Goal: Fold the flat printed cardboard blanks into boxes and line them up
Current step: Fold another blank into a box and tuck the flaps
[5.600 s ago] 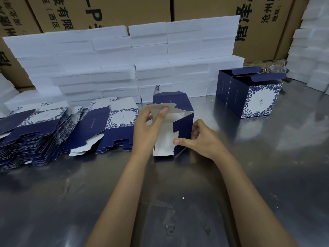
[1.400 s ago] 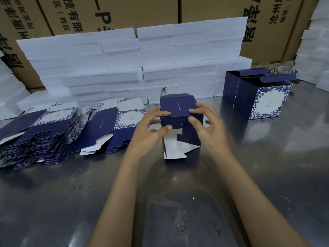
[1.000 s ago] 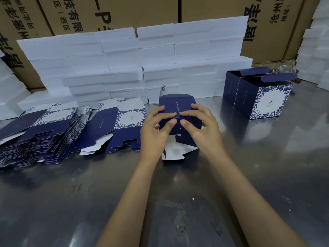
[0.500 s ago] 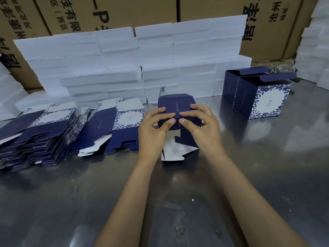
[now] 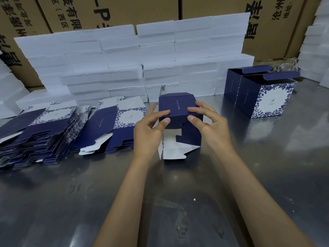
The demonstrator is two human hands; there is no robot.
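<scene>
Nearest us, the steel bench [image 5: 178, 202] runs bare and scuffed under both forearms. Just past centre, at twelve o'clock, the half-folded box [image 5: 178, 111] stands on the bench, navy panels up, a white inner flap [image 5: 173, 152] splayed toward us at its base. Left hand [image 5: 149, 129]: the grip pinches the box's near top edge, thumb in front, fingers curled over the top panel. Right hand [image 5: 210, 123]: same story at one o'clock, thumb and fingers nipping that edge from the other side. Out at nine and ten o'clock, two stacks of flat blanks [image 5: 39, 132] lie fanned on the bench. At two o'clock, two finished boxes [image 5: 261, 93] sit side by side, lids open. Behind it all, a wall of white foam blocks [image 5: 135, 63], then brown printed cartons [image 5: 124, 9].
</scene>
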